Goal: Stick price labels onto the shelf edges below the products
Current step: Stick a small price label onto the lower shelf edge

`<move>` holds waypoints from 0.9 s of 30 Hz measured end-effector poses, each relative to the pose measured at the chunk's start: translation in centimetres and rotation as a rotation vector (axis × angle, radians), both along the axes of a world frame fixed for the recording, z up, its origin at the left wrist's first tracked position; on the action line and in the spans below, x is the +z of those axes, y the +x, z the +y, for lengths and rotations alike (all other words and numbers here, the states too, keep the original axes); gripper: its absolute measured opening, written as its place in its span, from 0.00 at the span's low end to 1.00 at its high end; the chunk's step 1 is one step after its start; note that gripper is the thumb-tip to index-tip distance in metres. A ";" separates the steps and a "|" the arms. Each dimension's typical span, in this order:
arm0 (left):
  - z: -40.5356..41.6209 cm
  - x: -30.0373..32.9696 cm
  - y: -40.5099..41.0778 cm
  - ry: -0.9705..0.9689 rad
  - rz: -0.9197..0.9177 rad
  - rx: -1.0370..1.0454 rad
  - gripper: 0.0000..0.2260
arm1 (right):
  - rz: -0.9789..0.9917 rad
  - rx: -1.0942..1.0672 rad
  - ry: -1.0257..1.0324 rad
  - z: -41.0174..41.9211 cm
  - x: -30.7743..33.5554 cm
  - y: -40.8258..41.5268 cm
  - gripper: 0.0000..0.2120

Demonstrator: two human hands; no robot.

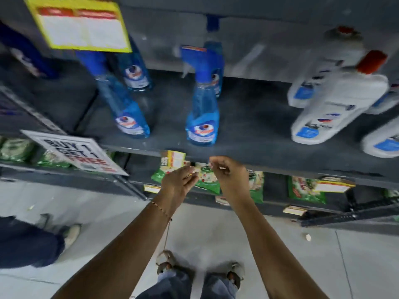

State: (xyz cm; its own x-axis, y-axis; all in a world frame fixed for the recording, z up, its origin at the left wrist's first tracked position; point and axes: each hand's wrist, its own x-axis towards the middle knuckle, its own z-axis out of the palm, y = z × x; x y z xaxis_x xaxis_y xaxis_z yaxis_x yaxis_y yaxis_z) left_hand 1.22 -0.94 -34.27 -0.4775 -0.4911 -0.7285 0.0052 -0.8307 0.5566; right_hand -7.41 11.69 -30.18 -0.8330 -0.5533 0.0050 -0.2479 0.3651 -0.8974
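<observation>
Head view: both hands reach to the shelf edge (269, 167) beneath the near blue spray bottle (203, 124). Left hand (179, 182) and right hand (228, 171) have fingers pinched; what they grasp I cannot tell. A yellow price label (173, 159) hangs just left.

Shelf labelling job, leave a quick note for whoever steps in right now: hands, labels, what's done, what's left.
Left hand: raised at the shelf edge, fingers pinched; too blurred to tell what it holds.
Right hand: beside it at the same edge, fingers curled around something small and pale.
Done: one yellow price label hangs on this edge, left of the hands; others show on lower shelves.
Left: the edge below the white bottles looks bare.
</observation>
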 end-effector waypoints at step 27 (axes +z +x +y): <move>-11.2 -0.8 5.9 -0.754 -0.188 -0.161 0.07 | 0.311 0.139 0.362 -11.2 -1.5 4.5 0.07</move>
